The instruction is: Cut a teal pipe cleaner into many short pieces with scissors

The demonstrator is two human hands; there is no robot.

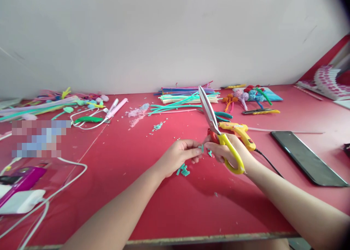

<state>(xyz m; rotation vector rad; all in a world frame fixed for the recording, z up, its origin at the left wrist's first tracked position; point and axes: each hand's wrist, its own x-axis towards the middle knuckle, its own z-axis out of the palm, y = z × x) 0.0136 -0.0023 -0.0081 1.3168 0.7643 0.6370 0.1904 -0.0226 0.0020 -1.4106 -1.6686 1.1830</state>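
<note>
Above the red table [153, 206], right hand [228, 151] holds scissors [216, 128] — no readable writing.

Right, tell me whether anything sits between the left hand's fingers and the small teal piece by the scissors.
Nothing visible does. The left hand already pinches the small teal pipe-cleaner piece, meeting the right hand, which holds the yellow-handled scissors blades-up.
</note>
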